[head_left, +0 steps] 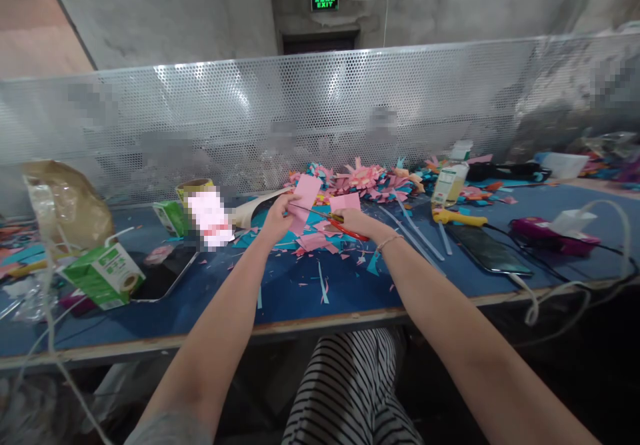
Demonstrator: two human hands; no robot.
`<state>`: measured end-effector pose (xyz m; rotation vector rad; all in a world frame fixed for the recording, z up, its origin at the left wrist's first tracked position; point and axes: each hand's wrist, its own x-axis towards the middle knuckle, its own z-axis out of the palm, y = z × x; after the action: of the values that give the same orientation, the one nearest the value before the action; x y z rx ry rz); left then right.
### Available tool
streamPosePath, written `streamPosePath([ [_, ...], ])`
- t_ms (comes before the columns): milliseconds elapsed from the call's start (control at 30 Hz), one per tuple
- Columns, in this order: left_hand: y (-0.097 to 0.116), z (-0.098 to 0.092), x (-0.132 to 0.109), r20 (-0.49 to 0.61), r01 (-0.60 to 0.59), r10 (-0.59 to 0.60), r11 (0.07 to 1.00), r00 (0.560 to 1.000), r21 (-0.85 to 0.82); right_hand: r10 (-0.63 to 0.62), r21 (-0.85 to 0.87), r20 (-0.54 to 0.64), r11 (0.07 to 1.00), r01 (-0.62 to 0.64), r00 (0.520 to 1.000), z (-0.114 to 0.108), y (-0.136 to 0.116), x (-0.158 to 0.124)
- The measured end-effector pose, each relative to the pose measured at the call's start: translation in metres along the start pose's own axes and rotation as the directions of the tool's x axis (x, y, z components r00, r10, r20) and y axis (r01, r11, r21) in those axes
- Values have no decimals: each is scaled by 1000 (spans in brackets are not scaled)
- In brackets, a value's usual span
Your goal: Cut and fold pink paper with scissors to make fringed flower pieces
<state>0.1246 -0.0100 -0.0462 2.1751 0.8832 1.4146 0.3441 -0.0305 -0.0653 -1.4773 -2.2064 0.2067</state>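
Note:
My left hand (281,218) pinches a pink paper strip (307,193) by its left edge and holds it tilted above the table. My right hand (354,224) is closed round the handles of a pair of scissors (345,225) with red on the grips. The blades point left and lie across the pink strip, close to my left fingers. Behind my right hand is another piece of pink paper (346,201). Beneath both hands lie blue sheets and pink scraps (311,242) on the blue tabletop (295,292).
A heap of pink and blue paper flowers (364,180) lies behind my hands. A glue gun (460,218), bottle (450,182) and phone (490,250) are at right. A lit phone (209,217) and green drink carton (107,275) stand left. Perforated metal panel (240,112) spans the back.

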Motion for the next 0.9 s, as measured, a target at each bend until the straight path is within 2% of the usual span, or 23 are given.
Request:
streamPosePath([
  [400,-16,-1,2,42,-112,108,988,993,111,-14,-30,13,999,14,1000,-9,-9,-7],
  [767,-13,0,1,48,-36,33,997,998,75,-33,-135,11,990,34,999,-10,-8,-5],
  [900,-13,-1,2,40,-12,9,997,999,75,-28,-115,22,993,31,999,-13,-10,-7],
])
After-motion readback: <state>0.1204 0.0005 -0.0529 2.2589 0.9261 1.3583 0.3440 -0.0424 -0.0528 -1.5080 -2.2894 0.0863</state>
